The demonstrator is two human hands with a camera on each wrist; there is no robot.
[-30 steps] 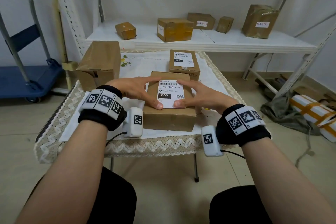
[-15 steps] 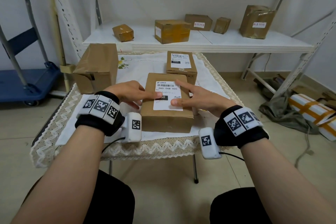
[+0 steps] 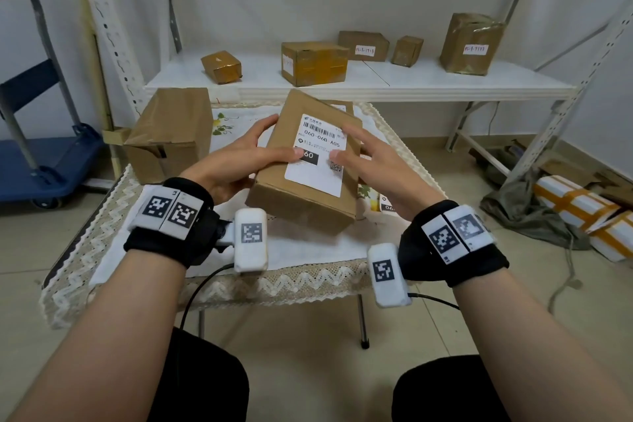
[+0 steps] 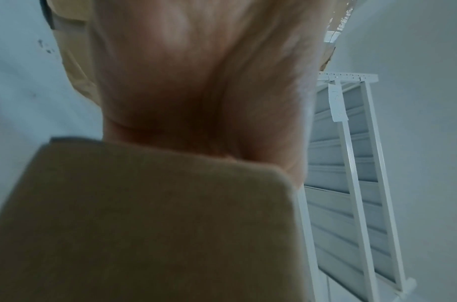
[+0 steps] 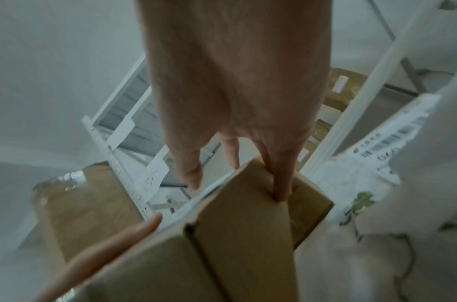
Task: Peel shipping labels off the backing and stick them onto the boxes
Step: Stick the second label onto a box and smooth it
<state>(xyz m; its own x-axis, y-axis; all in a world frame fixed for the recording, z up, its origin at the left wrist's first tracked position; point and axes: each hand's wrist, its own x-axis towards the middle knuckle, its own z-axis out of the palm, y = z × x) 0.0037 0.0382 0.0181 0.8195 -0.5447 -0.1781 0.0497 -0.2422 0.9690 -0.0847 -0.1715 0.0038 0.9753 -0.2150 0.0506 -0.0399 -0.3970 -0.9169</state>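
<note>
Around my workspace I see a large brown carton (image 3: pixel 171 134) standing on the left of the desk (image 3: pixel 308 253), which wears a white cloth with a lace edge; behind it runs a white shelf (image 3: pixel 376 79) carrying five taped parcels, two of them with small white tags; a blue cart (image 3: pixel 44 161) sits off to the left, and a heap of wrapped bundles (image 3: pixel 579 205) lies on the floor to the right. A second labelled box on the desk is almost wholly hidden behind the one I hold, and a loose label sheet (image 3: pixel 385 202) peeks out beside my right wrist.

The box (image 3: pixel 301 178) is lifted clear of the desk and tilted, its far end higher; it is plain brown cardboard, oblong, with a white shipping label (image 3: pixel 317 156) stuck flat on its top face, showing a barcode, the code 060-06B-A05, a black block and a small QR square. My left hand (image 3: pixel 236 161) grips the box's left side, fingers curled round the edge and the thumb lying across the label's left margin; my right hand (image 3: pixel 373 161) holds the right side with fingers nearly straight and spread apart, the thumb tip on the label, the others pressed along the box's side in the right wrist view (image 5: pixel 281 183).
</note>
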